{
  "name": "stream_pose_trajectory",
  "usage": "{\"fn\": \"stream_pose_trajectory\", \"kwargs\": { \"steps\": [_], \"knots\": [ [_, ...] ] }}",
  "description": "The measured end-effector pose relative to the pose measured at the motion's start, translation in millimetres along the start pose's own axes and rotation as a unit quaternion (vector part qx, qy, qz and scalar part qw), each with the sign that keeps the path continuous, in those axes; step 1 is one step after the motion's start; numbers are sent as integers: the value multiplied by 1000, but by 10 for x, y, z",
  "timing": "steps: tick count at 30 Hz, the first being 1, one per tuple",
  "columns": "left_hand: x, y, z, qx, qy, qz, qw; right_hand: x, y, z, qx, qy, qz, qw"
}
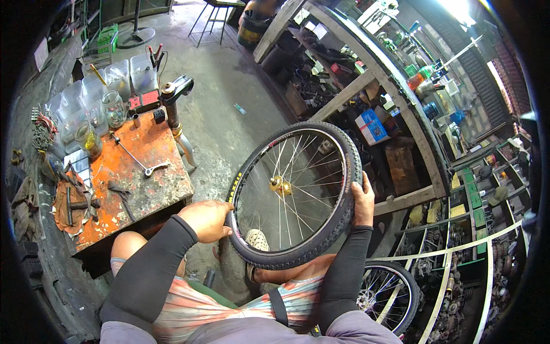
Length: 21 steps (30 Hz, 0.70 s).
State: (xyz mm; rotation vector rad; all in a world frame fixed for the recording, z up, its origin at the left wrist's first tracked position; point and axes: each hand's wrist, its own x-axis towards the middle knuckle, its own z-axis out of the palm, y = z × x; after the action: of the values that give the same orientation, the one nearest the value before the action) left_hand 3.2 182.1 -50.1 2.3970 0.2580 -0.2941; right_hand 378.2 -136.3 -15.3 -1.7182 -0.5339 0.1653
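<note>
A bicycle wheel (348, 198) with a knobby black tyre, thin silver spokes and a gold hub (280, 185) is held up in front of my knees, tilted. My left hand (207, 221) grips the tyre at its left side, thumb and fingers around the edge. On the opposite side, my right hand (363, 200) is wrapped around the tyre with the fingers along its outer tread. Parts of the fingers of both hands are hidden behind the tyre.
To the left stands an orange, paint-worn workbench (129, 189) with a wrench (140, 159), a hammer (83, 203), glass jars (114, 109) and clear plastic bins. A second wheel (404, 292) lies low at the right. Wooden shelving (344, 100) and racks of metal parts fill the right side.
</note>
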Motion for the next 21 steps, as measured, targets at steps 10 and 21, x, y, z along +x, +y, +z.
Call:
{"fn": "stream_pose_trajectory", "kwargs": {
  "steps": [10, 21],
  "knots": [
    [3, 27, 16, 25, -25, -39, 999, 17, 263, -336, 50, 20, 37, 998],
    [161, 78, 90, 28, -50, -28, 998, 60, 298, -360, 18, 27, 40, 999]
  ]
}}
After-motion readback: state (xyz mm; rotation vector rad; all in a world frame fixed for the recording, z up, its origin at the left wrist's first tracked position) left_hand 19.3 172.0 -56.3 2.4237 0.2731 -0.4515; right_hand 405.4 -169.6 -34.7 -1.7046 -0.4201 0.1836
